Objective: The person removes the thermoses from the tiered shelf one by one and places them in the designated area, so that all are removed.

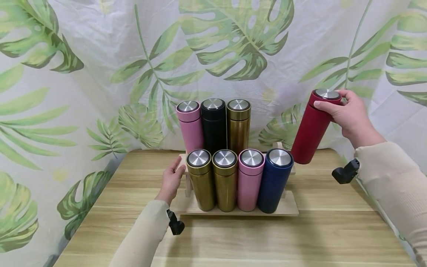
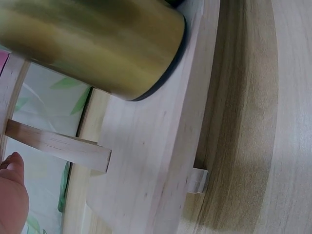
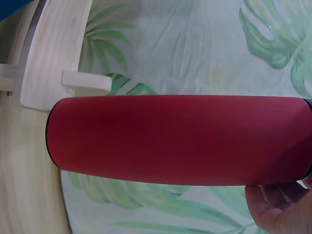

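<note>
My right hand (image 1: 354, 116) grips a dark red thermos bottle (image 1: 311, 128) by its upper end, thumb across the front below the steel-topped lid. The bottle hangs tilted in the air, to the right of a two-tier wooden rack (image 1: 290, 205); in the right wrist view its red body (image 3: 175, 141) spans the picture, near the rack's end. My left hand (image 1: 171, 180) holds the left end of the rack's upper shelf, its fingers partly hidden. In the left wrist view, only part of this hand (image 2: 12, 195) shows beside the shelf.
On the upper tier stand a pink bottle (image 1: 191, 129), a black bottle (image 1: 214, 128) and a gold bottle (image 1: 239, 129). Below are two gold bottles (image 1: 203, 189), a pink one (image 1: 249, 187) and a blue one (image 1: 274, 189). A leaf-print cloth (image 1: 100, 92) hangs behind the wooden table (image 1: 233, 241).
</note>
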Action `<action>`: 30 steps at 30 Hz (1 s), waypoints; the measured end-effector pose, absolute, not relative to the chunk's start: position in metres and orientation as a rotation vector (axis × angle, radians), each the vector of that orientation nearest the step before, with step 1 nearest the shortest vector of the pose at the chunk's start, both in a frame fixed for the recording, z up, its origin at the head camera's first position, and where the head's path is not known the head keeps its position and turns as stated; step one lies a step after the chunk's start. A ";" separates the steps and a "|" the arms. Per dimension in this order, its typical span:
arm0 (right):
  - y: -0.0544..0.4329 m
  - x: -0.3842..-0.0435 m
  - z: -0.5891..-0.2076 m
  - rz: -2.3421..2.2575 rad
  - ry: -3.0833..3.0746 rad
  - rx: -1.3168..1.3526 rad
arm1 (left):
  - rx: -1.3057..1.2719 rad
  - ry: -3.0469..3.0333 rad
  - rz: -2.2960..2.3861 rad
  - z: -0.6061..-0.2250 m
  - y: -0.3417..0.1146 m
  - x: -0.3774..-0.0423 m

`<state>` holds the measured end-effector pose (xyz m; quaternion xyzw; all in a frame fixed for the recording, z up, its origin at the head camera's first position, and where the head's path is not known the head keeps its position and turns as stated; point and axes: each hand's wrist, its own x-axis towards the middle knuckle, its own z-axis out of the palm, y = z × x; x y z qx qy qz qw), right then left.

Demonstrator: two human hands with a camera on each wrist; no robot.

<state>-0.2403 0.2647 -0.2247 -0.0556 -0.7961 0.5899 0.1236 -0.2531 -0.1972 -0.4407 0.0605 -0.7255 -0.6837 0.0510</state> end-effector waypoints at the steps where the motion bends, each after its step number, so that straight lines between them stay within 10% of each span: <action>1: 0.266 -0.241 -0.226 1.693 -2.338 -0.178 | 0.186 -2.213 -2.070 -0.441 -0.197 -0.253; 30: 0.295 -0.257 -0.281 1.553 -2.304 -0.469 | 0.174 -2.229 -1.949 -0.447 -0.197 -0.252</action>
